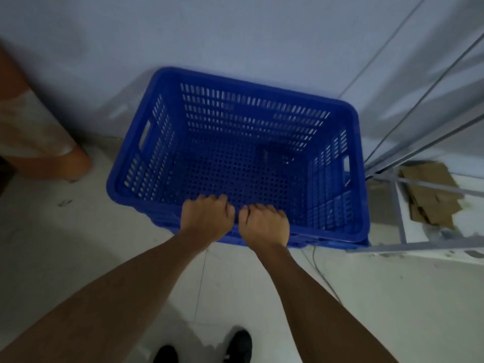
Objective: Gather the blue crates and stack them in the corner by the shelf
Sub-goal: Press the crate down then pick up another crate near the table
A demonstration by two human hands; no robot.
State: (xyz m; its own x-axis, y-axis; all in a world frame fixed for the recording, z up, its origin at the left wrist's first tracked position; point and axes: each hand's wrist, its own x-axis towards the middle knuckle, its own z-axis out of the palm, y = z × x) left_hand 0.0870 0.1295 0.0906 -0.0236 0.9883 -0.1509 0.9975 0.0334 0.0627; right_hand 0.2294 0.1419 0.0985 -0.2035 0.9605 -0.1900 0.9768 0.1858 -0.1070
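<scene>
The blue crate (235, 153) sits on the floor (78, 244) in the corner, its far side close to the wall (209, 30) and its right end just beside the metal shelf (403, 231). Its long axis runs left to right across the person. Another blue edge shows beneath it, so it probably rests on a second crate. Both hands grip the near rim side by side, left hand (205, 217) and right hand (265, 224), fingers curled over it. No label or writing is readable.

Flattened cardboard (429, 192) lies inside the metal shelf frame (400, 226) to my right; an orange cylinder (39, 142) stands left, my black shoes (238, 345) below.
</scene>
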